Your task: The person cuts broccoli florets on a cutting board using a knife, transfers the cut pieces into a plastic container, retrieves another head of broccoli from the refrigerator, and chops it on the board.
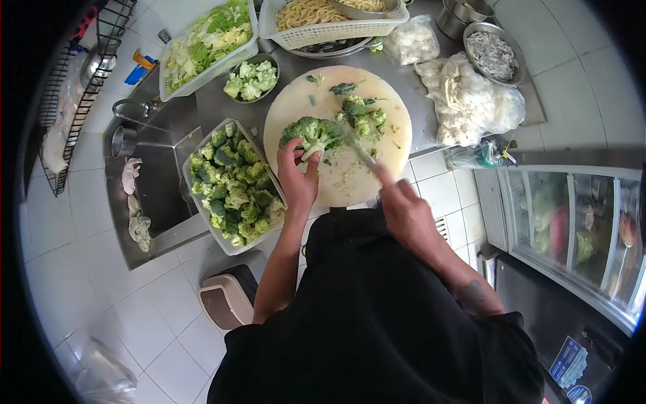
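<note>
Over the left part of a round cutting board (343,182), my left hand (298,176) grips a large broccoli head (311,129) by its pale stem. My right hand (407,209) is closed round the handle of a knife (364,155). Its blade is blurred and points up and left, with the tip close to the right side of the broccoli head. Cut broccoli florets (362,120) and green crumbs lie on the board beyond the blade. A white basket (222,248) heaped with broccoli pieces stands left of the board.
A sink (161,172) lies at the left. Behind the board are a basket of chopped cabbage (208,44), a bowl of pale green pieces (252,79) and a noodle basket (336,34). Bagged pale food (471,94) sits right, above a glass-fronted fridge (572,222). A bin (225,299) stands below.
</note>
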A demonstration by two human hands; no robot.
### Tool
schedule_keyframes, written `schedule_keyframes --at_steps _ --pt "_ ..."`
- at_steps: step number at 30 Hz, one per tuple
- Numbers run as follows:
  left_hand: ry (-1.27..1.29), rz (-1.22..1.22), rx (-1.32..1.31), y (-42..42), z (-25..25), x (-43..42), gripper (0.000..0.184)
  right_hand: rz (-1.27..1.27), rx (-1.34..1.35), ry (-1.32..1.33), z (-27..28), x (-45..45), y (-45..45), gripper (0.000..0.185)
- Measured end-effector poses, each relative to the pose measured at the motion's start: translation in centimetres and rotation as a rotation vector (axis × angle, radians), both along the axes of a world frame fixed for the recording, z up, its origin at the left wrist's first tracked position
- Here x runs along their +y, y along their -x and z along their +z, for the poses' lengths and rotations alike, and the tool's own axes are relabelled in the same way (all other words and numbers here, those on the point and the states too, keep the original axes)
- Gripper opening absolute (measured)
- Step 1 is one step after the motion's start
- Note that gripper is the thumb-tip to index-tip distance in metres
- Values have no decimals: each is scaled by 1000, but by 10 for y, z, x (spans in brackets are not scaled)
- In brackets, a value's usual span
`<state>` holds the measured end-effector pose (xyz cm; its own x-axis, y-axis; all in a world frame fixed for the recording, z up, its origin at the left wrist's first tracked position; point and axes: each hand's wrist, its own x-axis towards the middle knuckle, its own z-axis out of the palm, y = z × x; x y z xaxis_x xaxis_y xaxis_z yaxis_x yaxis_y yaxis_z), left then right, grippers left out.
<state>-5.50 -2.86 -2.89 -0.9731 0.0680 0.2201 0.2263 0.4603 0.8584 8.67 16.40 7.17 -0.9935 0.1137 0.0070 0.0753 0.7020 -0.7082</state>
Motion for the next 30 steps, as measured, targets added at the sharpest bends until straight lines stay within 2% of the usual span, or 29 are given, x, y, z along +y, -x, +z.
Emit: schedule_keyframes --at_steps 1,3,5,7,10,12,15,18,20,22,25,29,30 --pt "-14 7 18 -1 -5 0 42 -2 4 -6 -12 4 -9 60" --pt "-29 14 46 7 -9 2 43 124 -401 -111 -31 10 -29 57" --pt "-52 35 10 2 -7 -3 43 124 -403 -66 -18 9 -37 55" --pt "-91 16 -2 8 -5 -2 43 52 -291 -117 -10 13 -27 55" --pt "-84 -10 -1 12 -9 -14 46 67 -331 -100 -4 9 -19 55" --pt "-207 -2 -55 21 -12 -25 49 79 -354 -89 -6 8 -16 56" --pt "-138 86 -116 32 -5 -27 50 111 -381 -107 -20 11 -14 56" --pt "-105 76 14 43 -16 -19 50 61 -280 -133 -32 18 -6 55" --pt "-72 69 88 44 -3 -17 50 13 -302 -119 -30 24 -2 58" --pt "102 -119 139 46 11 -23 51 -8 -279 -95 -22 27 -3 58" --pt "101 -233 159 50 11 -40 50 -10 -215 -60 -19 31 -6 58" --pt "181 -237 277 41 10 -42 52 27 -160 -19 -7 24 -7 57" --pt "241 -155 327 35 9 -38 51 23 -160 -17 -4 21 -8 57"
